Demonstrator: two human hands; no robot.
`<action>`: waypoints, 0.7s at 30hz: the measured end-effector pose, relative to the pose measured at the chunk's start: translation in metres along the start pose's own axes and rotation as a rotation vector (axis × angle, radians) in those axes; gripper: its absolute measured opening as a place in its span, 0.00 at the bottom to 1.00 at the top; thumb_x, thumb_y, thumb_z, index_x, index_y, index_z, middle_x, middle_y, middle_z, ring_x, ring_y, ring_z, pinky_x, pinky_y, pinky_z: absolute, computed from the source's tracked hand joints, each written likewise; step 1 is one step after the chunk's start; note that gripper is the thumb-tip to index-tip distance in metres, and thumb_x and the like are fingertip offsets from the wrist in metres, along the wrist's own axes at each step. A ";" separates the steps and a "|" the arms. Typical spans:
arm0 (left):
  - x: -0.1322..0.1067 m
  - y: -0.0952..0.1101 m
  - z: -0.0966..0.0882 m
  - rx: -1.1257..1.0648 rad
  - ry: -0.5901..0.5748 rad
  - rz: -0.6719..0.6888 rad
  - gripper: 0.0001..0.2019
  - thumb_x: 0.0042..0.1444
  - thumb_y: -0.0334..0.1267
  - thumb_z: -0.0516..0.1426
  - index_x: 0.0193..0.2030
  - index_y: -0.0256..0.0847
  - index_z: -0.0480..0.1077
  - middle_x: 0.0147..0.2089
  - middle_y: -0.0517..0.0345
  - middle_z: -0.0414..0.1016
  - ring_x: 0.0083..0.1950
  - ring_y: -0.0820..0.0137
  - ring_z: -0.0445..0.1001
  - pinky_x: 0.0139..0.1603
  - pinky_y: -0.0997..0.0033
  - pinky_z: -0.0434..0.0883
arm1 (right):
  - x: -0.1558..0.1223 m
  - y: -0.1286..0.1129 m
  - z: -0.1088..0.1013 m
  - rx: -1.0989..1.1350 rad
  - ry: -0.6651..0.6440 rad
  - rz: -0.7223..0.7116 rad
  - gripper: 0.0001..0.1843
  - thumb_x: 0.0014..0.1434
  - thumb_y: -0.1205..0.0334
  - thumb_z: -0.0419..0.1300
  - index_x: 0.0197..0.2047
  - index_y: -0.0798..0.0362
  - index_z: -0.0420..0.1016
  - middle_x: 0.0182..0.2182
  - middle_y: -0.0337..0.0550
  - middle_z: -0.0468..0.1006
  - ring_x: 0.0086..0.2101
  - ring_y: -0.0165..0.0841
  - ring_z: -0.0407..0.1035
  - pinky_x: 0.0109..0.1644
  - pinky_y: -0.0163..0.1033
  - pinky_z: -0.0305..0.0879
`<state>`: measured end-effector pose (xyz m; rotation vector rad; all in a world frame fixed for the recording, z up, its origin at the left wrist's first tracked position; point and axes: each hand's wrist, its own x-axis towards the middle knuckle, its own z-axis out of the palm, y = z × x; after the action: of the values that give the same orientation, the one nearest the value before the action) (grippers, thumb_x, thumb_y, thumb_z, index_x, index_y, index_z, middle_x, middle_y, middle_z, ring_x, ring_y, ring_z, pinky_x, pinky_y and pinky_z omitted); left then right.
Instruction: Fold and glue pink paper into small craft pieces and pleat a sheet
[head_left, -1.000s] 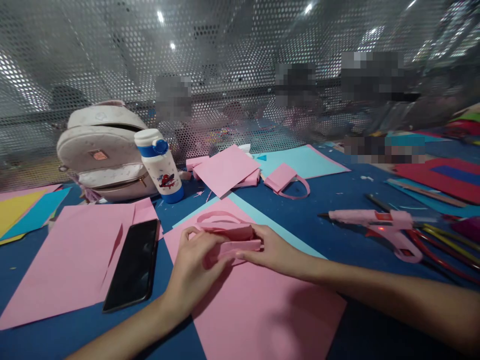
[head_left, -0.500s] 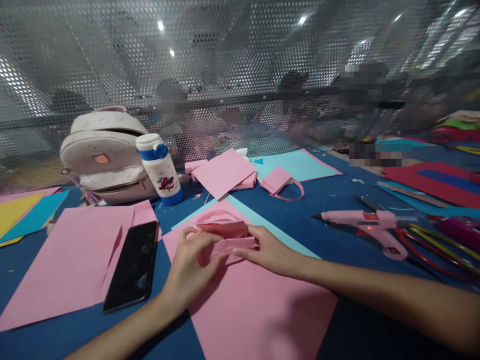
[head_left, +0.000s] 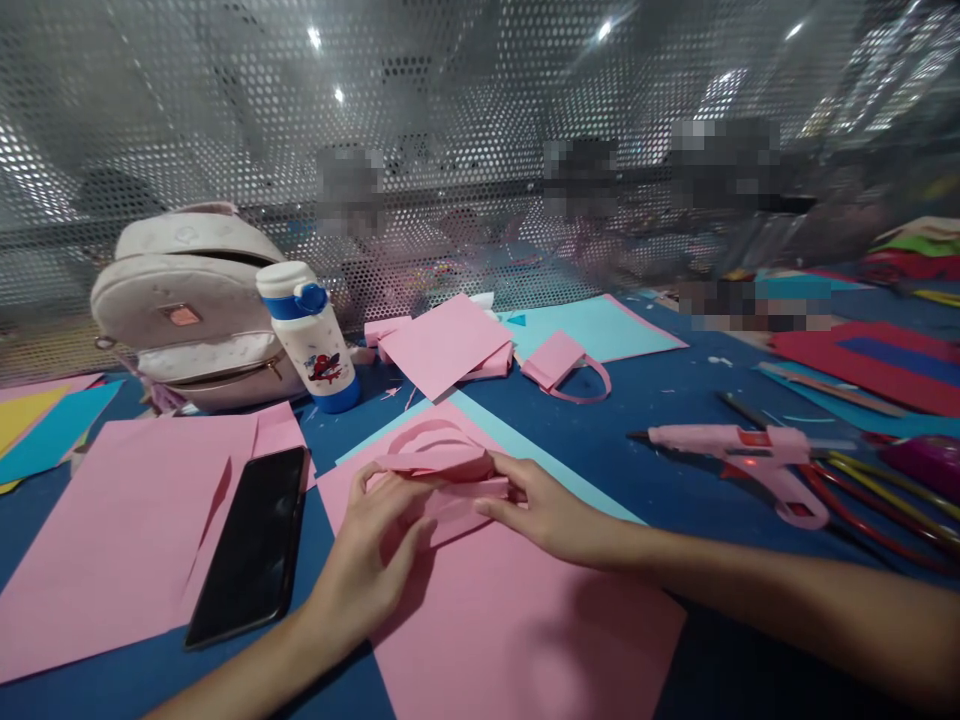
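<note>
A small folded pink paper bag [head_left: 459,508] with curved strip handles is between my hands, its near flap parted from the raised pink panel behind. My left hand [head_left: 371,555] holds its left side, fingers curled behind and thumb in front. On the right edge, my right hand [head_left: 551,512] has the paper pinched between thumb and fingers. Beneath lies a large pink paper sheet [head_left: 517,630], which partly covers a light blue sheet [head_left: 570,465]. A similar pink paper bag [head_left: 556,362] with one strip handle rests farther back.
To the left are a black phone [head_left: 251,550], pink sheets [head_left: 135,530], a backpack [head_left: 195,310] and a water bottle [head_left: 315,345]. A pink glue gun [head_left: 739,440] lies right, by scissors [head_left: 885,500]. Perforated metal mesh [head_left: 465,130] rises behind; blurred people show beyond it.
My left thumb has moved down and away from the bag's front flap. The back panel now leans more level. My right hand keeps its pinch; the view has shifted slightly.
</note>
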<state>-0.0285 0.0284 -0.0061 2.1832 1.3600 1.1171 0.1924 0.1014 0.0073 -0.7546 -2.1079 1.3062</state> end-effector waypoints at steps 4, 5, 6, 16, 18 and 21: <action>0.000 -0.001 -0.001 -0.042 0.010 -0.032 0.11 0.67 0.36 0.53 0.54 0.46 0.70 0.52 0.53 0.78 0.54 0.59 0.72 0.59 0.55 0.62 | 0.000 0.003 0.000 0.048 0.009 0.026 0.18 0.64 0.58 0.58 0.56 0.54 0.73 0.47 0.48 0.78 0.44 0.38 0.72 0.51 0.45 0.69; 0.000 -0.001 -0.001 -0.046 0.016 -0.038 0.11 0.67 0.36 0.53 0.54 0.47 0.70 0.53 0.54 0.78 0.55 0.59 0.72 0.59 0.55 0.61 | 0.000 0.003 0.000 0.077 0.007 0.030 0.18 0.65 0.56 0.58 0.55 0.53 0.72 0.48 0.48 0.78 0.45 0.39 0.71 0.53 0.45 0.69; 0.000 -0.001 -0.001 -0.047 0.021 -0.042 0.11 0.67 0.36 0.53 0.54 0.48 0.70 0.53 0.54 0.78 0.55 0.60 0.71 0.60 0.56 0.61 | 0.000 0.003 0.000 0.101 0.009 0.034 0.18 0.65 0.55 0.57 0.55 0.53 0.72 0.48 0.48 0.77 0.46 0.39 0.71 0.54 0.45 0.68; 0.000 -0.002 -0.001 -0.052 0.070 -0.068 0.12 0.67 0.37 0.52 0.54 0.47 0.72 0.50 0.53 0.79 0.54 0.59 0.72 0.59 0.54 0.64 | -0.002 0.006 -0.001 0.049 0.075 0.047 0.17 0.68 0.49 0.53 0.52 0.52 0.69 0.46 0.46 0.72 0.49 0.38 0.67 0.58 0.45 0.64; 0.000 -0.001 -0.001 -0.051 0.076 -0.068 0.12 0.67 0.37 0.52 0.53 0.46 0.72 0.50 0.53 0.79 0.53 0.59 0.73 0.59 0.54 0.64 | -0.002 0.007 -0.001 0.038 0.072 0.037 0.16 0.69 0.49 0.52 0.51 0.51 0.68 0.46 0.46 0.72 0.47 0.37 0.67 0.56 0.44 0.65; 0.001 -0.001 -0.001 -0.051 0.074 -0.055 0.12 0.67 0.36 0.52 0.53 0.46 0.72 0.50 0.54 0.79 0.53 0.60 0.73 0.59 0.54 0.63 | -0.002 0.006 -0.001 0.037 0.063 0.027 0.15 0.69 0.50 0.52 0.51 0.51 0.67 0.45 0.45 0.71 0.46 0.37 0.67 0.56 0.43 0.66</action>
<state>-0.0299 0.0292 -0.0053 2.0751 1.3979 1.2093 0.1951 0.1029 0.0015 -0.8014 -2.0254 1.3146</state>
